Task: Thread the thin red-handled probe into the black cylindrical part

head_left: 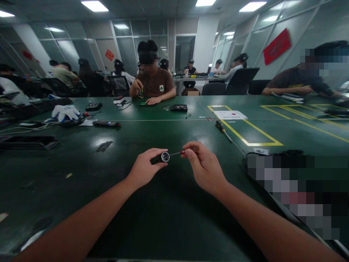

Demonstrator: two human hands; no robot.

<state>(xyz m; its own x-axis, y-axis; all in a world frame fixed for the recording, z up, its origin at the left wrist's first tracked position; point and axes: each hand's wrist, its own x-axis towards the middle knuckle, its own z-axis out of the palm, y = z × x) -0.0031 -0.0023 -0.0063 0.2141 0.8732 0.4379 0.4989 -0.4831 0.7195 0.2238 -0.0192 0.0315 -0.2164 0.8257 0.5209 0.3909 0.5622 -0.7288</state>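
"Left hand (pixel 144 166) is clamped on a dark tube (pixel 163 157), and look, its round, pale-rimmed end faces out!"

"And the right?"

"Right hand (pixel 205 165) closes round a small screwdriver (pixel 182 152), red near the shaft, and that thin shaft points straight at the tube's end."

"Is the tip inside?"

"Can't tell from here! It's at the rim or just beside it. The hands themselves are apart, tube and shaft lying between them, over the near half of the green table (pixel 174 225)."

"What's beyond them?"

"Over on the left, a dark tray (pixel 28 142). To the right, a bigger screwdriver (pixel 223 130), yellow and black, lies slantwise near a yellow outline (pixel 263 144) on the tabletop. Back left, a black pen-shaped tool (pixel 106 124), red at one end!"

"Further out?"

"White gloves (pixel 65 112) with blue on them at the left, a sheet of paper (pixel 231 115) across the yellow outline, and a black box (pixel 179 108) near the middle."

"Somebody's opposite, too!"

"Yes, a person in a brown shirt (pixel 165 82), one hand gripping a yellow-handled tool (pixel 142 92) above a green board (pixel 147 104). Way behind, more people sit at desks, and a red sign (pixel 277 47) hangs at the right."
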